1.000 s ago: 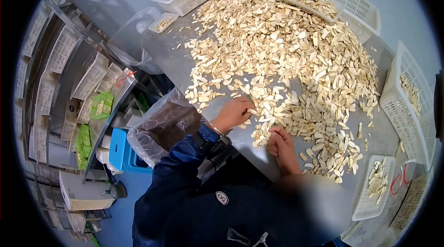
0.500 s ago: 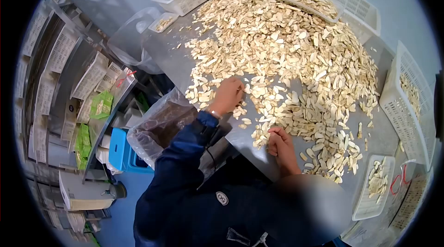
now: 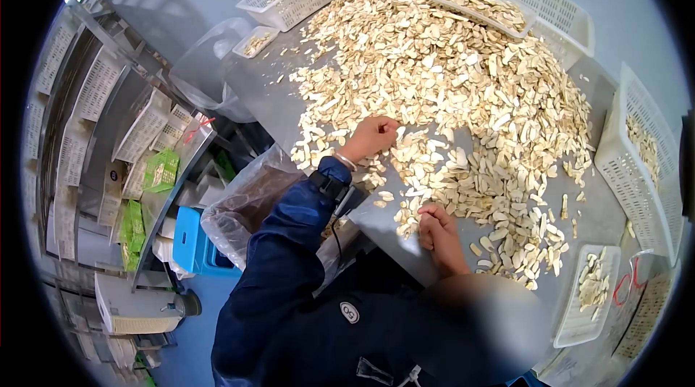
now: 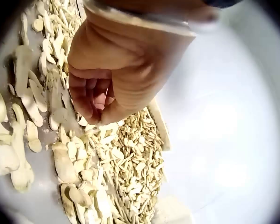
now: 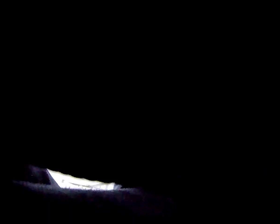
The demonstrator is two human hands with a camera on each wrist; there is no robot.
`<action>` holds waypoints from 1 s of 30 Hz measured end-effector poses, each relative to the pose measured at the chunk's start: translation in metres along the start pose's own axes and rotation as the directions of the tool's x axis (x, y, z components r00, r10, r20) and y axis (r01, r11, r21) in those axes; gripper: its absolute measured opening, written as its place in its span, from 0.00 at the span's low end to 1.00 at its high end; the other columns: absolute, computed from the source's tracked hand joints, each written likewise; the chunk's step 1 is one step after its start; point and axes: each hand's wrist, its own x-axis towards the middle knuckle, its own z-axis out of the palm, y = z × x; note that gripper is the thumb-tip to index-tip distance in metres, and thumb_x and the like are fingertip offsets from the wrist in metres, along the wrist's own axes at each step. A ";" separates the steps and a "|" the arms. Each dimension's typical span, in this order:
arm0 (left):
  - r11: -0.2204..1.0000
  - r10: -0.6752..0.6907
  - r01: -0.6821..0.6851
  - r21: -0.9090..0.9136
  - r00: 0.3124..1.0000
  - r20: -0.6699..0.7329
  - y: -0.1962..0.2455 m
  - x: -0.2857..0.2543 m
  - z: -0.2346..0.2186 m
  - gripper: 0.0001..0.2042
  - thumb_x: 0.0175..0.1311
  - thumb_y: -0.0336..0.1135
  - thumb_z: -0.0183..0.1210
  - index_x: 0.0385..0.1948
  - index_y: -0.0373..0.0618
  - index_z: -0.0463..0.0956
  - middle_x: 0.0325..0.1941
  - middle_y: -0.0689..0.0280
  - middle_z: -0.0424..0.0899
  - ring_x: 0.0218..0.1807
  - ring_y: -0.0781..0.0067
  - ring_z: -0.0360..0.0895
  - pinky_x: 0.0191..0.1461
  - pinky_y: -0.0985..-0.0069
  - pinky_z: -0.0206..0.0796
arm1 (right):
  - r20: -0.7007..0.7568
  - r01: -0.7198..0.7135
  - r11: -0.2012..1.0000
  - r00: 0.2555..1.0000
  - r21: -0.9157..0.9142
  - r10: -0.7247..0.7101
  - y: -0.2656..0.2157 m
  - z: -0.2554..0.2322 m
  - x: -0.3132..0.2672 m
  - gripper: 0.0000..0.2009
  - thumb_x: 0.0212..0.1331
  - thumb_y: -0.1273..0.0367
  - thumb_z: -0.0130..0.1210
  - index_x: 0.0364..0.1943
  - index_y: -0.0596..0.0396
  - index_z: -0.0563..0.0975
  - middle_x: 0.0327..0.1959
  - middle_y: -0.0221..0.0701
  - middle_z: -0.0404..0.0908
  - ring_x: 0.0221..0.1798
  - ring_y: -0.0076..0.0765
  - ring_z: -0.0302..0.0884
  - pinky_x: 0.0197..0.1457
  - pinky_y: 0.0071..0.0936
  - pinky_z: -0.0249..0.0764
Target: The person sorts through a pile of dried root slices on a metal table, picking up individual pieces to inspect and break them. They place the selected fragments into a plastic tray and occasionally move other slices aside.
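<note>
Pale, flat, elongated slices (image 3: 427, 68) are heaped over a grey metal table (image 3: 260, 94). My left hand (image 3: 371, 139) is over the near left part of the heap. In the left wrist view, the fingers of that hand (image 4: 116, 74) are curled and the thumb meets the fingertips close over the slices; no slice shows between them. By the table's near edge my right hand (image 3: 443, 238) rests with its fingers curled in, beside a smaller spread of slices (image 3: 478, 184). Nothing shows in its grasp. The right wrist view is almost all black.
White slotted baskets (image 3: 297, 2) line the table's back, and another basket (image 3: 641, 162) stands on the right. A shallow white tray (image 3: 588, 314) with some slices lies at the near right. Below the left edge hangs a clear plastic liner (image 3: 224, 224). Shelving (image 3: 101, 148) stands farther left.
My left hand first moved left and away from the right hand, then right again over the slices. The right hand has stayed about where it was.
</note>
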 end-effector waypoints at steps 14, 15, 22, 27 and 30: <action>0.955 -0.039 0.039 -0.293 0.999 0.004 0.006 -0.027 -0.034 0.09 0.73 0.34 0.55 0.45 0.42 0.81 0.36 0.72 0.85 0.35 0.82 0.79 0.39 0.83 0.71 | -0.158 0.001 0.972 0.987 0.235 0.037 -0.015 0.014 0.001 0.20 0.77 0.60 0.44 0.66 0.54 0.66 0.55 0.37 0.77 0.50 0.34 0.82 0.39 0.22 0.77; 0.993 0.008 -0.016 -0.121 0.998 -0.064 -0.005 -0.023 -0.034 0.08 0.72 0.33 0.56 0.44 0.41 0.81 0.35 0.72 0.84 0.34 0.82 0.79 0.39 0.83 0.71 | -0.153 0.007 0.978 0.988 0.210 0.026 -0.017 0.017 -0.002 0.19 0.77 0.60 0.44 0.65 0.55 0.67 0.53 0.36 0.78 0.48 0.33 0.82 0.38 0.21 0.77; 0.846 0.247 -0.135 0.515 0.957 -0.155 -0.007 -0.034 0.002 0.08 0.59 0.33 0.64 0.39 0.42 0.80 0.30 0.64 0.82 0.32 0.71 0.81 0.40 0.74 0.74 | 0.006 -0.048 0.992 0.999 -0.118 0.050 -0.007 -0.002 -0.002 0.13 0.75 0.66 0.45 0.55 0.57 0.74 0.50 0.35 0.82 0.35 0.24 0.80 0.30 0.18 0.70; 0.752 0.269 -0.148 0.642 0.959 -0.094 -0.004 -0.032 0.012 0.13 0.56 0.31 0.63 0.45 0.44 0.81 0.35 0.61 0.83 0.34 0.60 0.83 0.42 0.67 0.75 | 0.004 -0.010 0.983 1.000 -0.182 0.011 -0.011 0.005 -0.003 0.16 0.73 0.70 0.46 0.61 0.57 0.72 0.52 0.36 0.82 0.37 0.24 0.82 0.28 0.17 0.68; 0.800 0.266 -0.151 0.581 0.957 -0.118 -0.009 -0.032 0.011 0.12 0.57 0.31 0.63 0.44 0.44 0.81 0.35 0.60 0.84 0.34 0.60 0.83 0.40 0.67 0.75 | 0.039 0.037 0.981 0.999 -0.189 -0.031 -0.006 0.002 -0.004 0.18 0.72 0.71 0.46 0.64 0.56 0.70 0.53 0.37 0.82 0.39 0.24 0.83 0.28 0.17 0.67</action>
